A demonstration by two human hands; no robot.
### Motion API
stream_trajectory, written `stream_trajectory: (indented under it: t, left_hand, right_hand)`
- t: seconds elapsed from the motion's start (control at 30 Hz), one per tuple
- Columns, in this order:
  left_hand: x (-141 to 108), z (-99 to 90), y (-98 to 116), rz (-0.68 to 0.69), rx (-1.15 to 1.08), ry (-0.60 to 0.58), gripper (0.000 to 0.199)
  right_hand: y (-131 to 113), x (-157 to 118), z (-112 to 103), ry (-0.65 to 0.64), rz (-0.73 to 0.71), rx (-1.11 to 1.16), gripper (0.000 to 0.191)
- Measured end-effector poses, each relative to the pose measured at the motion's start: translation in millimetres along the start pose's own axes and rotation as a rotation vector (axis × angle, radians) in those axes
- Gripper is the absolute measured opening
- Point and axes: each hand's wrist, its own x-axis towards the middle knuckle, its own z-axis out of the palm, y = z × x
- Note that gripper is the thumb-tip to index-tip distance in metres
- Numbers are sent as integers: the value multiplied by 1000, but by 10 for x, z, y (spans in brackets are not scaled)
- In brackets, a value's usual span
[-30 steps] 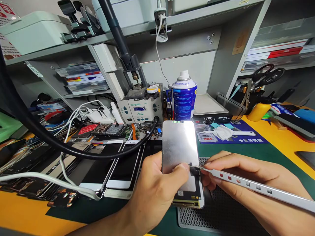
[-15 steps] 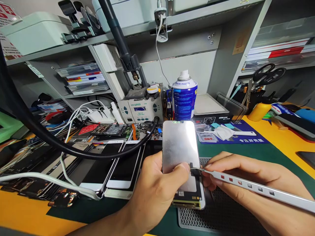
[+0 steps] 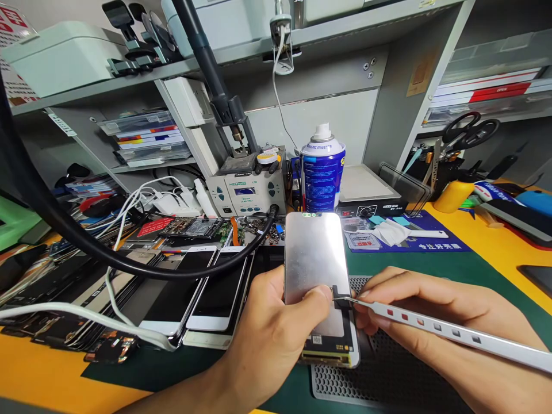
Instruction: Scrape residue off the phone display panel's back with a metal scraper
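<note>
Held upright at the centre is a phone screen (image 3: 314, 250), its silver metal back facing me and a dark circuit strip along its lower end. My left hand (image 3: 280, 322) is closed around its left edge, thumb pressed on the back beside a small black flex cable (image 3: 342, 300). A slim silver metal pry tool (image 3: 435, 326), with square holes along its handle, lies in the closed fingers of my right hand (image 3: 414, 302). Its thin tip reaches the flex cable near my left thumb. Whether the tip is under the cable or on top, I cannot tell.
Below the screen is a perforated grey pad (image 3: 340, 385) on a green mat (image 3: 470, 282). White-framed phone screens (image 3: 215, 287) lie left, under a thick black hose (image 3: 172, 270). Behind stand a blue spray can (image 3: 322, 178), a power-supply-like station (image 3: 245, 195) and a flat heating plate (image 3: 371, 187).
The pry tool's tip and my right fingers have shifted down very slightly. My left hand and the screen stay in place.
</note>
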Motion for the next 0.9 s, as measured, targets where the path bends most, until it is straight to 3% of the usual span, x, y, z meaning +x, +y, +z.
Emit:
stream_trajectory:
  t: [0.9]
  left_hand:
    - [-1,5,7,2,-28,-8,17]
  right_hand:
    - [40,-29,-24,-19,15,-21,15]
